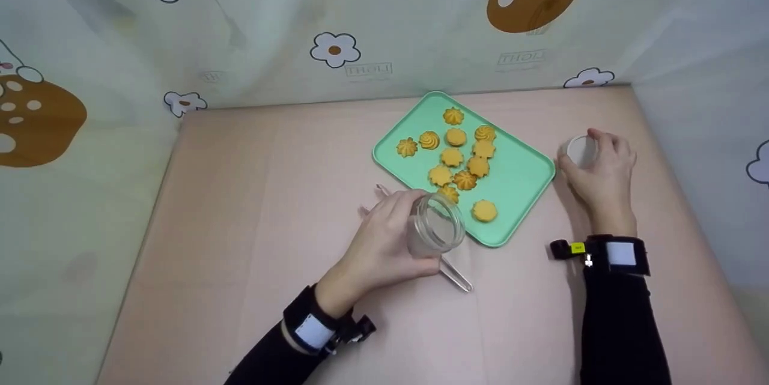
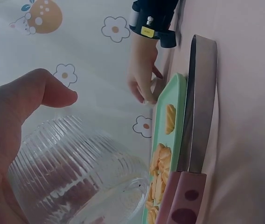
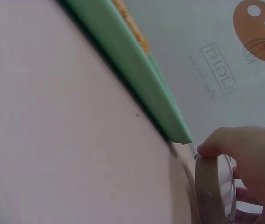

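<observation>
My left hand (image 1: 384,244) grips a clear ribbed glass jar (image 2: 76,172), its uncovered mouth showing in the head view. No cookies show inside the jar. Beneath this hand lie metal tongs (image 1: 456,275) with pink handles (image 2: 188,196), partly hidden by the hand. Off the right corner of the green tray (image 1: 519,178), my right hand (image 1: 608,178) holds a round white lid (image 3: 209,191) between thumb and fingers, close over the table. Several flower-shaped and swirled cookies (image 1: 452,157) are spread on the tray; the jar overlaps its near edge in the head view.
A pale pink cloth (image 1: 228,205) covers the table. Behind and at both sides hangs a light curtain (image 1: 252,30) printed with flowers and brown spotted shapes, meeting the table's back edge just beyond the tray.
</observation>
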Demonstrator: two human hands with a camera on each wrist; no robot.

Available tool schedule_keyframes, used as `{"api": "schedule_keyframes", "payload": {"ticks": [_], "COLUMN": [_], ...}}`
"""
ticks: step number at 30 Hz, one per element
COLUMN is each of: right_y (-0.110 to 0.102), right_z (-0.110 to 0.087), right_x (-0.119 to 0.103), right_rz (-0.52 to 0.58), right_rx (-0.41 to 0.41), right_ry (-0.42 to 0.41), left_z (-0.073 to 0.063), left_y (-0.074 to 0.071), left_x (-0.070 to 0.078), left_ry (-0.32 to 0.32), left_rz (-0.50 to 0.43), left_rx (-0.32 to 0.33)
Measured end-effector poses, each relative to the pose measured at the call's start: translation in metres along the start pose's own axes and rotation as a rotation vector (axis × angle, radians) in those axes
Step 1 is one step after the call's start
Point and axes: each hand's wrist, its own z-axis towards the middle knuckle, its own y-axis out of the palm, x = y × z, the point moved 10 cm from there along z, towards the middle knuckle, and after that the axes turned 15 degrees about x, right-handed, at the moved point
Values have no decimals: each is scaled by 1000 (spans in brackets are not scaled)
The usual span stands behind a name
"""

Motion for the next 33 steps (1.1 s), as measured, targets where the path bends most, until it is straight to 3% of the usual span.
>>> {"api": "schedule_keyframes", "payload": {"ticks": [13,20,25,29,33], "right_y": [12,9,0,-12,-15], "right_z": [-1,-2,-2,-3,-17], "right_x": [1,-1,-8,-30,-78], "right_rz": [-55,-43,-8,56,140], "right_rx": [-67,-56,-11,52,35], "right_ry": [-36,-53,-16,-30,-164], "left_z": [0,1,3,5,9], "left_y": [1,0,-2,-5,-12], "left_x": [0,1,0,-3,-7], "left_ry": [-6,-1,3,0,2], "left_rz": [7,12,14,15,-1], "left_rx": [-10,0,5,24,61]}}
